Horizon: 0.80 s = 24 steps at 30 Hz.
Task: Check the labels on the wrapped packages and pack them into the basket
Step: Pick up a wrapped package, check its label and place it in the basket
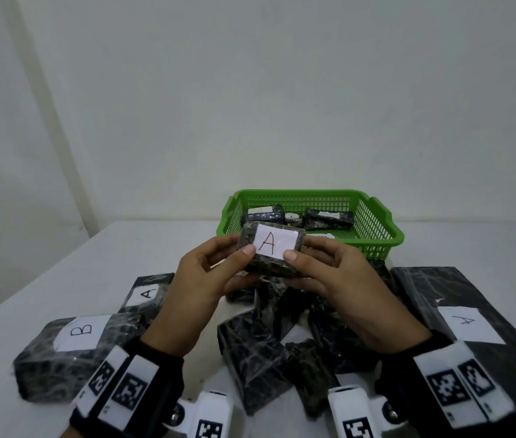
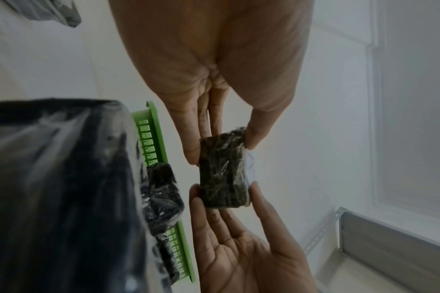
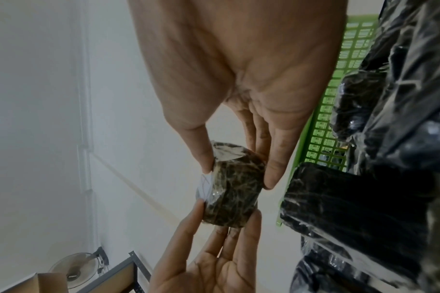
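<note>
Head, package: a small wrapped package (image 1: 270, 252) was held up between both hands, just in front of the basket (image 1: 376, 229), its white label (image 1: 275, 241) marked "A" turned toward the face, presumably so it could be read.
Head, left hand: the left hand (image 1: 199, 286) was curled round the package's left end, thumb pressed on the label's lower corner.
Head, right hand: the right hand (image 1: 338, 279) was closed on the right end likewise, thumb on the label edge.
Head, basket: several dark packages were already lain inside.
Head, table: more packages, marked "A" and "B" (image 1: 81, 331), were left heaped on the table (image 1: 45, 279).
Left wrist: the package (image 2: 224, 170) was pinched by fingertips at both ends, clear of the table.
Right wrist: the same two-handed pinch was shown; the label side was kept uncovered.
</note>
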Available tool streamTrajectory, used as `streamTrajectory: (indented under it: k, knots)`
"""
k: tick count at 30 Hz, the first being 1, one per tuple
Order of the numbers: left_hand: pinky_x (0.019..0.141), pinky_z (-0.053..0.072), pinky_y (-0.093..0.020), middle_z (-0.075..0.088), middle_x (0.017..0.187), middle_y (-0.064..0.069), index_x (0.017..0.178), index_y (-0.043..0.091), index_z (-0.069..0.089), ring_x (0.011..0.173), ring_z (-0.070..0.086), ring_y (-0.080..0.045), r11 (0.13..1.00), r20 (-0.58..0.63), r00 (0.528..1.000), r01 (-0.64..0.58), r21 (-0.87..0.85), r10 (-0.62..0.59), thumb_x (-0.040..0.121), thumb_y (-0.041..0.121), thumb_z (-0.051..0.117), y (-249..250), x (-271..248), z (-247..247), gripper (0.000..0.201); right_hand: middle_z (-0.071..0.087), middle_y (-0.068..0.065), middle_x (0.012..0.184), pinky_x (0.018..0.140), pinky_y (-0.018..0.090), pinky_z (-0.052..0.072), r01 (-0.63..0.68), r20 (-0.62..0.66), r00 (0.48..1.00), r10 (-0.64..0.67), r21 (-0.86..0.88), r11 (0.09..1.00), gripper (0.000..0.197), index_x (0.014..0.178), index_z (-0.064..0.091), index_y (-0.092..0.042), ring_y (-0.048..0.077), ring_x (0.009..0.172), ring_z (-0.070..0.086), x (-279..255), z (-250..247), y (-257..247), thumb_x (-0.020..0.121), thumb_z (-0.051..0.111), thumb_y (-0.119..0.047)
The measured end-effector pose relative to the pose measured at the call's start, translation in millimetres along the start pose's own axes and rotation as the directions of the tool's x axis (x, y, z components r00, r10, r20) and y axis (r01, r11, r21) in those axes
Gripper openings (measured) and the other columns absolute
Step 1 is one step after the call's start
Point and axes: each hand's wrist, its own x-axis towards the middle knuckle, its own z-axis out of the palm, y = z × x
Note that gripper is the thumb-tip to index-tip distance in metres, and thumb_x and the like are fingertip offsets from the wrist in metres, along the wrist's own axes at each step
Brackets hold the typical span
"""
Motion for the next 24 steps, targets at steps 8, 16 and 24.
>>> streamTrajectory:
  k: [8,16,24]
  knots:
    - [0.091,0.060,-0.038,0.075,0.114,-0.008,0.123,0.006,0.065,0.107,0.073,-0.023,0.993,0.005,0.996,0.089,0.081,-0.090,0.091,0.017,0.069,8.5,5.9,3.8,0.034,0.081,0.009,0.109,0.082,0.033,0.064,-0.070,-0.021,0.997,0.071,0.011,0.997,0.029,0.119,0.072,-0.004,0.025,0.103,0.078,9.0,-3.3,-5.3,0.091,0.076,-0.012]
    - [0.095,0.056,-0.039,0.078,0.101,0.000,0.102,0.016,0.078,0.101,0.072,-0.015,0.932,-0.013,0.999,0.044,0.360,-0.042,0.091,0.044,0.067,41.5,72.8,-7.1,0.033,0.076,0.022,0.116,0.079,0.035,0.065,-0.101,-0.055,0.994,0.099,-0.038,0.994,0.028,0.115,0.071,0.004,0.029,0.093,0.074,69.1,-4.1,-36.1,0.092,0.075,-0.012]
    - [0.098,0.047,-0.034,0.063,0.130,-0.011,0.127,0.004,0.063,0.119,0.059,-0.026,0.629,-0.230,0.953,0.302,0.717,-0.196,0.087,0.033,0.068,7.4,190.0,-31.9,0.050,0.073,0.022,0.107,0.073,0.038,0.062,-0.309,-0.150,0.949,0.276,-0.283,0.908,0.025,0.108,0.069,0.007,0.028,0.081,0.069,163.8,1.3,-34.7,0.091,0.076,-0.010]
